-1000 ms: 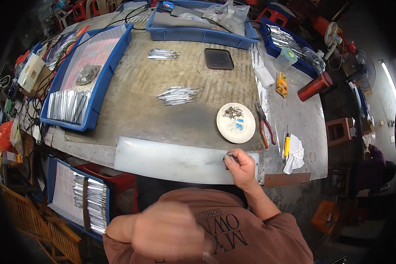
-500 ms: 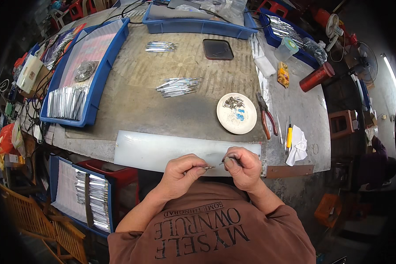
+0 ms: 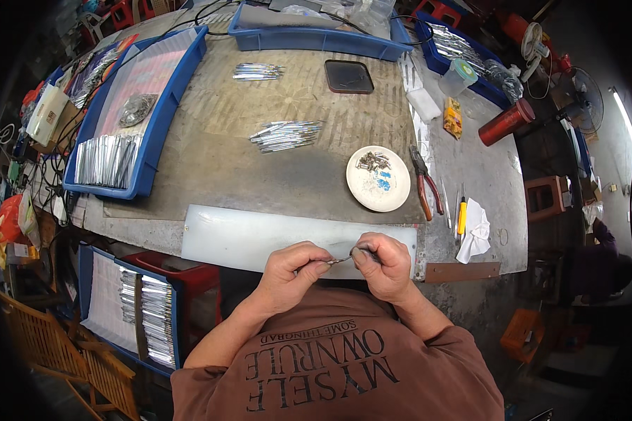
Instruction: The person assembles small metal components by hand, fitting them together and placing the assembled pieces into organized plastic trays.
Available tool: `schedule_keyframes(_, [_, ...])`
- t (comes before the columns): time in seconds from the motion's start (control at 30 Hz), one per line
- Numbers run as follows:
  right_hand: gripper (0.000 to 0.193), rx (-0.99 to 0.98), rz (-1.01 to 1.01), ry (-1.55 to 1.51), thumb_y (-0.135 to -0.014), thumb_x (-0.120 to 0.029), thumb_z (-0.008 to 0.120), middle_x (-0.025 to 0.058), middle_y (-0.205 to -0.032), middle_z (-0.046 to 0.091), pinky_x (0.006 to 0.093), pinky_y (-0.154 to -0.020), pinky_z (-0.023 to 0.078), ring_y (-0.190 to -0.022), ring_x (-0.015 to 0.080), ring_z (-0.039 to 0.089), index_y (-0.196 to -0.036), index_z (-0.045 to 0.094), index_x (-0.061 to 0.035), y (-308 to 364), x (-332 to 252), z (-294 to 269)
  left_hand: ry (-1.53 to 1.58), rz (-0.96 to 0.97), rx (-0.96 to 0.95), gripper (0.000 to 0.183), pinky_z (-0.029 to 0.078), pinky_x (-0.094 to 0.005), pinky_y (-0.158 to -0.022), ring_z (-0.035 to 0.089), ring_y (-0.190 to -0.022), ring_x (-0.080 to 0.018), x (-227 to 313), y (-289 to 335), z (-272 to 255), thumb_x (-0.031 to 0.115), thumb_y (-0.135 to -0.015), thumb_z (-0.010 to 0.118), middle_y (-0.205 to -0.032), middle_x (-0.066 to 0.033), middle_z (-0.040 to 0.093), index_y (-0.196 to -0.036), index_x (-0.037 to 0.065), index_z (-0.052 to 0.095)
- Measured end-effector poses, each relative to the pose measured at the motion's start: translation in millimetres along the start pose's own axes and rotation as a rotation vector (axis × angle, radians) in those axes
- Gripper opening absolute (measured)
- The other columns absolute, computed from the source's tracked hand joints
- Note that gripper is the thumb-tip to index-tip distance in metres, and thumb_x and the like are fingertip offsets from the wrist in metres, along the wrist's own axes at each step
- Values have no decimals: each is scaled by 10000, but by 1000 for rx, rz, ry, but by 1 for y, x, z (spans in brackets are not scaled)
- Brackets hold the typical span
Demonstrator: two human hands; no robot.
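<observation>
A bench [image 3: 211,168] carries a blue tray [image 3: 168,116], with slim metal rods [image 3: 107,161] in it, and a pale sheet [image 3: 260,235] along its near edge. Above that, the left hand [image 3: 293,274] and right hand [image 3: 385,266] pinch opposite ends of a thin metal piece [image 3: 341,259], one part or two meeting, I cannot tell. Work on it looks unfinished; whether the loose rod pile [image 3: 286,136] beyond is done or waiting is unclear.

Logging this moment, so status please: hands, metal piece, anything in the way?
Left hand, right hand both pinching. Thin metal piece between them. Nothing seen blocking; plate and pliers lie beyond.
</observation>
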State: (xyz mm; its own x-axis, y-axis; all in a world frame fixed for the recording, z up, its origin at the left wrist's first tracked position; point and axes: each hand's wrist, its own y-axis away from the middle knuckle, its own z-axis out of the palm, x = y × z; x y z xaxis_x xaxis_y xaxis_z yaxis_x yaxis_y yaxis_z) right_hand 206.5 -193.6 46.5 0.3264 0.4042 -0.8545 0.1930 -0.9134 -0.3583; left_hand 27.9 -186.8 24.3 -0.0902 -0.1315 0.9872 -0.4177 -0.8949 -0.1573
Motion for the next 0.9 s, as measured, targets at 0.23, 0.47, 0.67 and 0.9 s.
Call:
schedule_keyframes(0.23, [101, 42, -76, 98, -724, -45, 602, 101, -642, 538, 301, -497, 415, -537, 233, 525, -734, 511, -1, 0, 1, 1, -26, 13, 20, 80, 411, -225, -575, 527, -651, -131, 1, -1, 3, 28, -779, 562, -747, -69, 573, -845, -16, 568])
schedule_keyframes(0.47, [120, 140, -98, 135, -776, -81, 577, 60, -621, 512, 236, -455, 375, -481, 127, 469, -741, 494, -3, 1, 10, 9, -68, -37, 76, 76, 410, -229, -565, 523, -636, -131, 0, -3, 7, 28, -777, 562, -730, -69, 568, -840, -15, 568])
schedule_keyframes(0.67, [111, 150, -77, 171, -774, -64, 580, 59, -619, 524, 232, -454, 377, -485, 115, 473, -734, 498, 0, -1, 13, 9, -125, -48, 121, 73, 409, -237, -548, 520, -611, -143, 3, -8, 10, 25, -768, 565, -714, -80, 562, -827, -19, 567])
schedule_keyframes(0.9, [115, 112, 11, 144, -790, -74, 568, 40, -584, 510, 217, -453, 370, -494, 84, 454, -739, 504, 7, -4, 19, 9, -161, -61, 130, 71, 394, -223, -542, 488, -607, -109, -3, -15, 12, 32, -779, 561, -703, -57, 553, -827, -20, 572])
